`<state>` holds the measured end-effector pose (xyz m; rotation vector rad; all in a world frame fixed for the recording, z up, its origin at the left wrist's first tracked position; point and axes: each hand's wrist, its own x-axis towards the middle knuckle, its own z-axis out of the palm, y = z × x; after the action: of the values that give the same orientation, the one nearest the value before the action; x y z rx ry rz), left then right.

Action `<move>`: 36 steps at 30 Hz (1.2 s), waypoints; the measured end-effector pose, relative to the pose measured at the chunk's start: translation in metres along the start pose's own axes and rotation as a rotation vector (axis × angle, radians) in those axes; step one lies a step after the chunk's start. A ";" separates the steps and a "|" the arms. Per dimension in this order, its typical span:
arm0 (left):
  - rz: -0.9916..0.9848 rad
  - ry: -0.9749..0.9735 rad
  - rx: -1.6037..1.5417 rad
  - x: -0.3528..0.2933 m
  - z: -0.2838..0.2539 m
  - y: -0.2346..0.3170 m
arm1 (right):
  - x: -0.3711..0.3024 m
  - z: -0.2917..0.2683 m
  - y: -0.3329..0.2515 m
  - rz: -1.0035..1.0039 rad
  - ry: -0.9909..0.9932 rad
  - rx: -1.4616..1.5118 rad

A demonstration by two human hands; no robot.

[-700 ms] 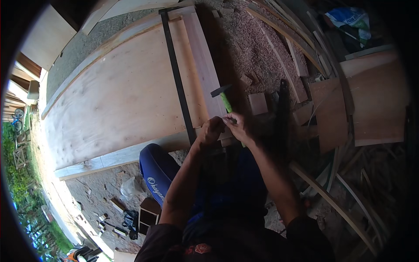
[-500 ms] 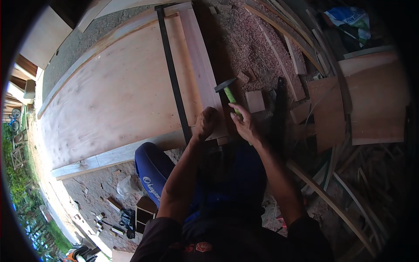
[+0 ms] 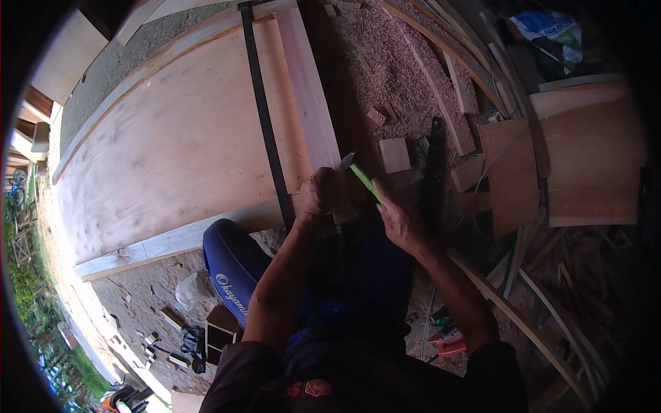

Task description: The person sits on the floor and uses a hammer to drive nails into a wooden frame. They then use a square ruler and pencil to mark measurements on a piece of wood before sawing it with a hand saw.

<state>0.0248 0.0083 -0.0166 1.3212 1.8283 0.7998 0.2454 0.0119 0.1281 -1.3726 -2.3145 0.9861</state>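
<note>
My right hand is wrapped round the green handle of a hammer. Its dark head is beside the right edge of a pale wooden rail, close to my left hand. That left hand is closed in a fist on the rail's near end, and whatever its fingers hold is hidden. The rail runs along the right side of a large framed plywood panel. Across the panel, just left of the rail, lies a long black bar, perhaps a bar clamp.
A dark handsaw and a square wood block lie right of the hammer. Wood shavings, long strips and brown boards cover the ground further right. My knee is against the panel's near edge.
The hammer and my right hand have swung down and a little right, turning the head toward the rail's side. My left hand keeps its place on the rail. The whole view has shifted slightly.
</note>
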 end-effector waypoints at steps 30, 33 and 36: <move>-0.075 0.014 0.008 0.002 0.000 0.000 | 0.044 -0.003 -0.006 0.049 -0.131 -0.078; -0.122 0.010 -0.002 0.007 0.002 0.001 | 0.050 -0.011 -0.021 -0.014 -0.046 -0.034; -0.123 0.042 -0.042 0.007 0.004 -0.003 | 0.057 -0.011 -0.006 0.020 -0.197 -0.049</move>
<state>0.0250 0.0146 -0.0228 1.1620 1.8953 0.8004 0.2183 0.0630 0.1349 -1.3752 -2.4869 1.1239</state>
